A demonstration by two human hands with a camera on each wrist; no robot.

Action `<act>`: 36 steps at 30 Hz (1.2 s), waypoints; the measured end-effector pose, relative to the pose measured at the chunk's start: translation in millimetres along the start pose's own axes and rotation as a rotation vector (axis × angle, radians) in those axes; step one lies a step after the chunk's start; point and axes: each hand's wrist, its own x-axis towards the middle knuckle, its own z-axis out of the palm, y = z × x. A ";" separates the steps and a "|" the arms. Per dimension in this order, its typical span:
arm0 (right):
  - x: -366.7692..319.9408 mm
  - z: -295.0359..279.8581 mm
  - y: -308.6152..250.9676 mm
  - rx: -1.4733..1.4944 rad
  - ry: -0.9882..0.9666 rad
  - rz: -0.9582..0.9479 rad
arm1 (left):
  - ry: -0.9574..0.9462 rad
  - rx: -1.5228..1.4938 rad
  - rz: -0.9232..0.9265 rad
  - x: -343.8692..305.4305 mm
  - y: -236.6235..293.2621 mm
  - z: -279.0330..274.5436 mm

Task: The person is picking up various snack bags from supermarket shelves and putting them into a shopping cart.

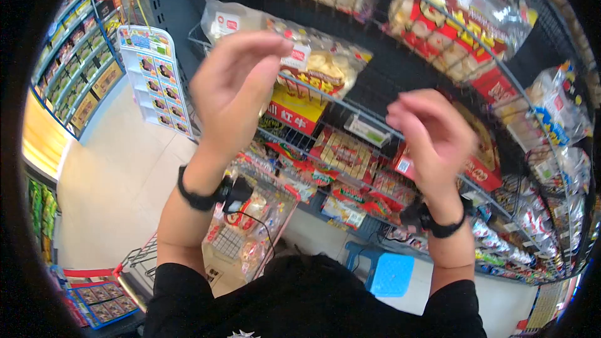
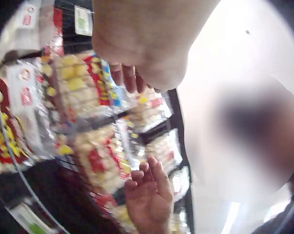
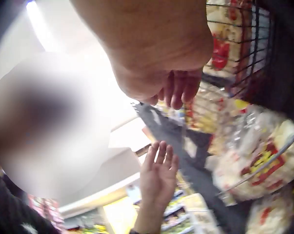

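My left hand (image 1: 231, 97) and right hand (image 1: 438, 138): apart, empty (fingers loose, lol). Some bags (image 1: 253, 206) in the cart (image 1: 226, 242), others on the shelf (image 1: 382, 66).

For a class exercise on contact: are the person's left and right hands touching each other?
Apart. The head view shows an open gap between left hand and right hand, with part of a plastic bag visible between them.

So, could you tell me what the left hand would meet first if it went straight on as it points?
The left hand would probably meet the shelf's wire rail first, then the clear snack bag behind it, though the depth is unclear here.
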 end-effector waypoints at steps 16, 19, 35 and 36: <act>-121.5 -185.7 -36.6 0.658 -0.307 -0.214 | 0.085 -0.131 0.353 -135.5 190.1 87.3; -139.8 -200.8 -22.3 0.703 -0.267 -0.120 | 0.076 0.017 0.241 -153.6 195.2 107.7; -197.9 -84.1 -16.2 0.514 -0.386 0.243 | 0.005 0.392 -0.709 -235.0 56.4 -36.8; -204.2 -72.7 -12.3 0.556 -0.392 0.289 | -0.045 0.459 -0.983 -279.1 15.5 -64.3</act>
